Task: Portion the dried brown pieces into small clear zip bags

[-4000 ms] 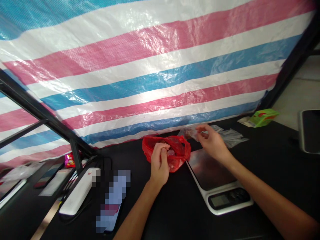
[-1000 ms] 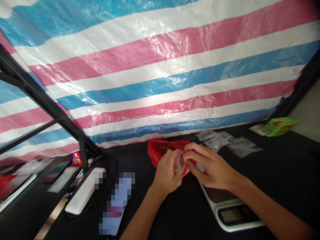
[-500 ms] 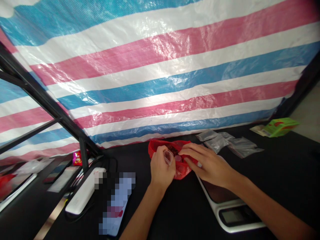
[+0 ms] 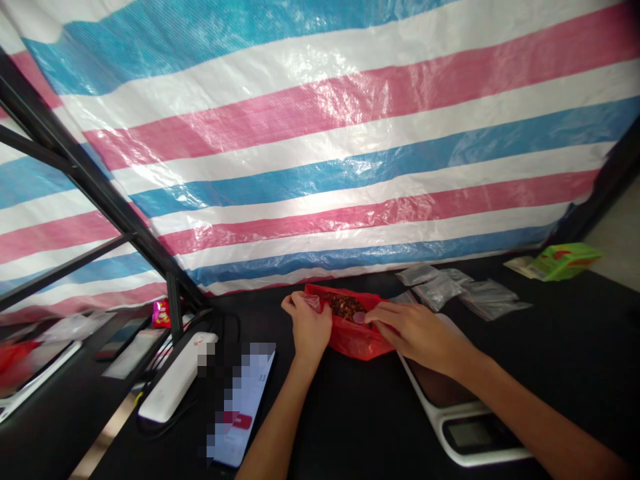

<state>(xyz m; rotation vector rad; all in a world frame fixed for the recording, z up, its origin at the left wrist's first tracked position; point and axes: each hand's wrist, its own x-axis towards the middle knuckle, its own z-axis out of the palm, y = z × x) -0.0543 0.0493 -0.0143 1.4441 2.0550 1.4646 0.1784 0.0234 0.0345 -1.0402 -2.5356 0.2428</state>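
Note:
A red plastic bag [image 4: 363, 343] lies open on the black table, with dark reddish-brown dried bits [image 4: 345, 306] showing in its mouth. My left hand [image 4: 311, 330] is at the bag's left edge, its fingers closed on a small clear plastic bag [image 4: 312, 301], partly hidden by the fingers. From the right, my right hand [image 4: 420, 335] reaches over the red bag and pinches a small translucent spoon [image 4: 359, 317], whose round end is at the dried bits. Under my right forearm is a white kitchen scale [image 4: 443, 423].
Several clear zip bags [image 4: 480, 297] lie behind the scale, and a green packet [image 4: 570, 261] is at the far right. To the left are a phone [image 4: 245, 407], a white power strip [image 4: 177, 380] with cables, and a black metal frame [image 4: 175, 303]. A striped tarp [image 4: 350, 147] hangs behind.
My left hand has moved left with the clear bag, away from the spoon, uncovering more of the dried bits. My right hand stays over the red bag. The view has shifted slightly.

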